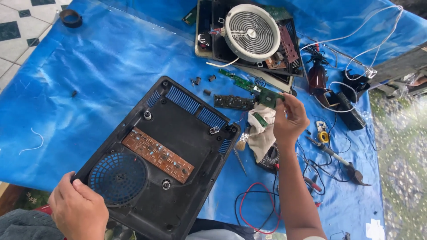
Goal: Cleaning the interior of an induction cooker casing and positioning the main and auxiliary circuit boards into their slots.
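Left hand (78, 211) gripping the near corner of the black cooker housing (178, 133) on the blue-covered counter (89, 75), fingers curled over its edge. Right hand (289, 120) pinching the green circuit board (267, 95), raised above a crumpled cloth (261, 133).

Left hand (79, 209): bare, no glove, ring or watch.
Right hand (290, 120): bare.
Right forearm: bare, white sleeve edge near elbow.
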